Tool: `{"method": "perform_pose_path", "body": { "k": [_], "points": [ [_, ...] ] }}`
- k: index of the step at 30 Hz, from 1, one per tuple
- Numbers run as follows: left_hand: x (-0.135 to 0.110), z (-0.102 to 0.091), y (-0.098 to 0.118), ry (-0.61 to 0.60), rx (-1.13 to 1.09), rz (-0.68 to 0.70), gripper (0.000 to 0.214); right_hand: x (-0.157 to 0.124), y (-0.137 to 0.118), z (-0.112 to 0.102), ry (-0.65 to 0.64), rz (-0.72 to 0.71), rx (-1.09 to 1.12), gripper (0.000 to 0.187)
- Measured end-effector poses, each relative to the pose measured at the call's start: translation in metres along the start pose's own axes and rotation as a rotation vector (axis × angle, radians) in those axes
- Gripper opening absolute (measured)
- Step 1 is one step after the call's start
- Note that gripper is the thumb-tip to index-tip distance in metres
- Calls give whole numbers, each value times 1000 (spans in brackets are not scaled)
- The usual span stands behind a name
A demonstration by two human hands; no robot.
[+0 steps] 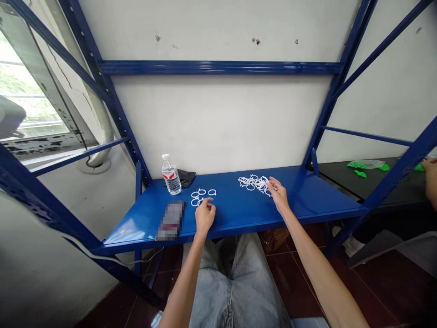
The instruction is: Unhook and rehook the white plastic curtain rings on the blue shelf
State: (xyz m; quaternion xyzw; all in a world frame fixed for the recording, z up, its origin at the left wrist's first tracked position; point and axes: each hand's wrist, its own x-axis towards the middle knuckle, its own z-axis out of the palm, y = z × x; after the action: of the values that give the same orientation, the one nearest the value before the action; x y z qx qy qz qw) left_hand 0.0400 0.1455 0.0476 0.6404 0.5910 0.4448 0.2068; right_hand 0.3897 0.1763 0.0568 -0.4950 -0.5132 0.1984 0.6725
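Several thin white plastic rings with small knobs (pixel 212 192) lie spread out on the blue shelf (pixel 235 214), left of its middle. My left hand (pixel 205 215) rests just in front of them, fingers curled together; whatever is between the fingertips is hidden. To the right is a tangled pile of similar white rings (pixel 251 182). At the pile's right edge, my right hand (pixel 279 196) has thumb and fingers closed on a white ring (pixel 264 180), which still overlaps the others.
A water bottle (pixel 171 175) stands at the back left beside a black pouch (pixel 186 177). A blurred-out flat item (pixel 170 221) lies at the front left. Blue posts frame the shelf. At right, another person's hand (pixel 430 171) is near green pieces (pixel 360 173) on a black table (pixel 334 175).
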Motion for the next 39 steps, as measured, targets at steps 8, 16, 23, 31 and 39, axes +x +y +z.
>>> {"method": "perform_pose_path", "body": {
  "k": [8,16,23,31,39],
  "points": [
    [0,-2,1,-20,30,6,28,-7,-3,6,-6,69,134,52],
    [5,56,68,-178,8,279,39,-12,0,22,-22,114,184,58],
    [18,133,129,-339,-94,250,28,-21,1,27,-95,37,61,54],
    [19,143,122,-276,-104,193,33,1,19,11,211,154,100,56],
    [26,145,112,-355,-70,175,45,-7,2,-8,190,127,94,59]
  ]
}}
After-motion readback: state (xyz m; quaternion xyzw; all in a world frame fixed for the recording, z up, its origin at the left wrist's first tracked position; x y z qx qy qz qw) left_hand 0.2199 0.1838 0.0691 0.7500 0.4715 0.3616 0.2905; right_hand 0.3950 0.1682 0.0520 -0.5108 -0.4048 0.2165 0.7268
